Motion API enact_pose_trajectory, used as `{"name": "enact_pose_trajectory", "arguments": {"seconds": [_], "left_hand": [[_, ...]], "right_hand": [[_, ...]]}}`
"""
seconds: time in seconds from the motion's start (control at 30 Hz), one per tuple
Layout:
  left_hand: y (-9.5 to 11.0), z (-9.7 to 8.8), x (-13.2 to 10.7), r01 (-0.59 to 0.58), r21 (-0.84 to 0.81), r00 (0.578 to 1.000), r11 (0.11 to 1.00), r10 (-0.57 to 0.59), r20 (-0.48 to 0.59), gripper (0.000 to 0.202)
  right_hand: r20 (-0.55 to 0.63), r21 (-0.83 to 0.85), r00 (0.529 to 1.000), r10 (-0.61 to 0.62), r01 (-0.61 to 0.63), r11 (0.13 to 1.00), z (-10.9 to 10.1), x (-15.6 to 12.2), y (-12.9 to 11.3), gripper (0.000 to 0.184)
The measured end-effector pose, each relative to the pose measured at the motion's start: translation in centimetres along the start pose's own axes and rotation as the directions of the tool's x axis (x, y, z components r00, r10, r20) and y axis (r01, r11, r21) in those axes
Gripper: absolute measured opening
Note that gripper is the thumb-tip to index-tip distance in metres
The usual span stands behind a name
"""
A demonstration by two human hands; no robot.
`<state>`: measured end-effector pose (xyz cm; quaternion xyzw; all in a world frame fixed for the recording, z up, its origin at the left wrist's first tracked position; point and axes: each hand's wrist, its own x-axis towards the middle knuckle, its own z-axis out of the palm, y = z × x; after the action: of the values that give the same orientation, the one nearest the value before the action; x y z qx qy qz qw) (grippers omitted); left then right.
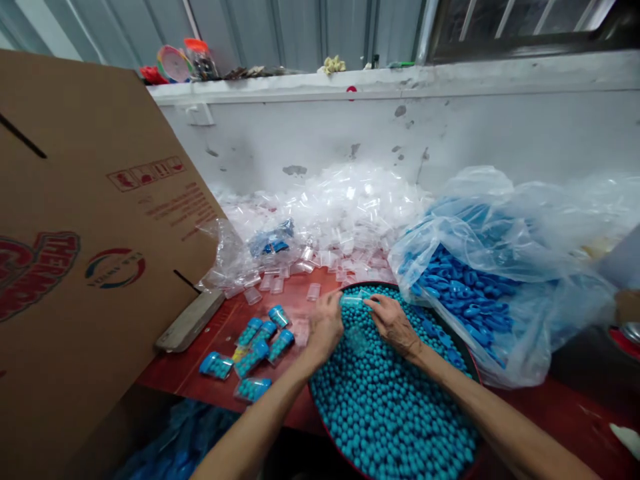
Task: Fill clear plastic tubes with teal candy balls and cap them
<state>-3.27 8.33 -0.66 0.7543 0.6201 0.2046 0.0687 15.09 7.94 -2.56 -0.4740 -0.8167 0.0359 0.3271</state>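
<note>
Okay, so a small clear tube (352,302) is being held over the far part of a round basin (465,350) full of teal beads (395,417). Its left end is gripped by the left hand (327,328), fingers closed in, and its right end is pinched in the fingertips of the right hand (395,325).

What could go wrong? If it's squeezed too hard, thin-looking plastic like that could get bent, or a slick wall could be let slip and the tube dropped into the beads. If it's tipped, any beads inside could be spilled; how full it is can't be made out. The blue pieces (447,343) by the right rim could also get knocked by the right wrist.

Direction-wise, it's laid on its side, long axis running roughly left to right. Which end is the mouth can't be told, fingers are in the way.
</note>
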Motion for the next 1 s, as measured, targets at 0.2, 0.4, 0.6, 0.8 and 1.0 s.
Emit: {"name": "enact_pose_trajectory", "arguments": {"seconds": [0.2, 0.4, 0.6, 0.8, 1.0], "left_hand": [[-5.3, -0.1, 6.1, 0.324, 0.032, 0.942, 0.945, -0.326, 0.079, 0.049], [-5.5, 2.0, 6.9, 0.233, -0.075, 0.966, 0.970, -0.222, 0.131, 0.034], [-3.2, -0.8, 5.0, 0.100, -0.188, 0.995, 0.977, -0.100, 0.008, 0.041], [0.3, -0.2, -0.5, -0.143, -0.136, 0.988, 0.980, 0.149, 0.037, 0.042], [0.6, 0.8, -3.7, -0.495, 0.120, 0.855, 0.861, 0.457, 0.245, 0.057]], "right_hand": [[0.000, 0.208, 0.966, 0.257, -0.252, 0.945, -2.2, -0.8, 2.5, 0.029], [0.069, 0.212, 0.926, 0.372, -0.378, 0.901, -3.9, -3.1, 2.8, 0.028], [0.117, 0.067, 0.884, 0.453, -0.462, 0.884, -5.2, -3.7, 2.6, 0.030], [0.308, -0.174, 0.835, 0.456, -0.422, 0.890, -3.6, -3.8, 1.4, 0.035], [0.295, -0.048, 0.870, 0.395, -0.399, 0.916, -2.6, -5.0, 1.8, 0.032]]}}
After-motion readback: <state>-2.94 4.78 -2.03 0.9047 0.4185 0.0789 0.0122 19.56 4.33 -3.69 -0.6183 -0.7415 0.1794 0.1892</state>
